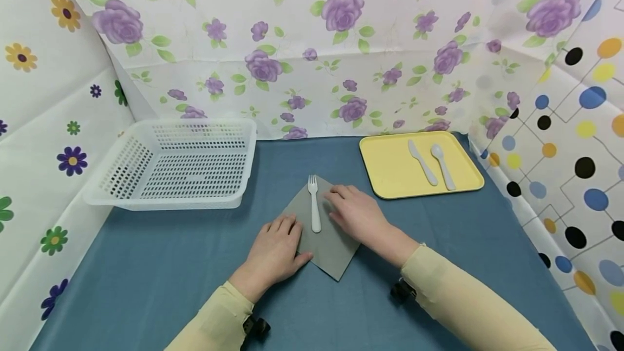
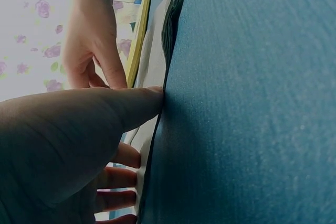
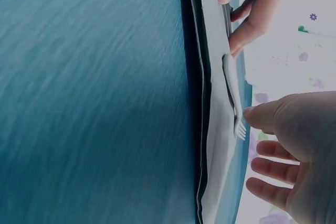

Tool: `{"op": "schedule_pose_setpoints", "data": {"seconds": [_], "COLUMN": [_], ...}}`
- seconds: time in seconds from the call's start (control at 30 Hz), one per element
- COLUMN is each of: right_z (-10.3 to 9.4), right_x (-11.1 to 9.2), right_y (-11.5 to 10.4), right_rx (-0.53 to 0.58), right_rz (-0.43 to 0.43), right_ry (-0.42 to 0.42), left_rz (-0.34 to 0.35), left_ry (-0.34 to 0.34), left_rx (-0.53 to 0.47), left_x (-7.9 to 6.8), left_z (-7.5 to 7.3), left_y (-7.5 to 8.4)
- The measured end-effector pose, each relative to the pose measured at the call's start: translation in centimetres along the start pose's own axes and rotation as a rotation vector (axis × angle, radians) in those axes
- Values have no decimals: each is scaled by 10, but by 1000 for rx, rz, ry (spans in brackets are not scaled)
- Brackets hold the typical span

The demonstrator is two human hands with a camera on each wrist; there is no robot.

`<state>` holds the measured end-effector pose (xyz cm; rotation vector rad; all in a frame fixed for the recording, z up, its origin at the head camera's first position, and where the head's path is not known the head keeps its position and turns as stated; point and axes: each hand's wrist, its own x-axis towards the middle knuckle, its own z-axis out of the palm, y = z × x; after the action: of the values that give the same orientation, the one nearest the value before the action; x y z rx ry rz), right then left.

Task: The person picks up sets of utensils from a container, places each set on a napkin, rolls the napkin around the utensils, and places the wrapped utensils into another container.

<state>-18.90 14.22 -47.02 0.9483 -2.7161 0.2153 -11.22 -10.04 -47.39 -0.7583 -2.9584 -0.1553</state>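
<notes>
A grey folded napkin (image 1: 336, 251) lies on the blue tablecloth, one corner toward me. On its upper part rests a light grey plastic fork (image 1: 314, 205), tines pointing away from me. My left hand (image 1: 275, 251) touches the napkin's left side, fingers spread on its surface and thumb along the lower edge; the left wrist view has that thumb (image 2: 142, 100) at the edge. My right hand (image 1: 358, 213) is over the napkin's right side, fingers loosely bent and holding nothing. In the right wrist view the fork (image 3: 232, 85) lies between the two hands.
At the back right a yellow tray (image 1: 390, 172) carries a grey plastic knife (image 1: 422, 161) and a matching spoon (image 1: 442, 167). A white slotted basket (image 1: 168, 202) stands at the back left. Patterned cloth sheets (image 1: 312, 85) wall the table at the back and sides.
</notes>
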Motion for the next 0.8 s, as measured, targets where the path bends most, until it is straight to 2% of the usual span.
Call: {"op": "schedule_pose_setpoints", "data": {"seconds": [0.33,0.8], "right_z": [-3,-13], "right_x": [-10,-21], "right_y": [11,29], "right_rx": [-56,-153], "right_rz": [0,-15], "right_ry": [25,12], "left_rz": [-3,-3], "left_ry": [-11,-13], "left_rx": [-7,-15], "left_x": [0,0], "left_z": [1,-1], "left_y": [-1,0]}}
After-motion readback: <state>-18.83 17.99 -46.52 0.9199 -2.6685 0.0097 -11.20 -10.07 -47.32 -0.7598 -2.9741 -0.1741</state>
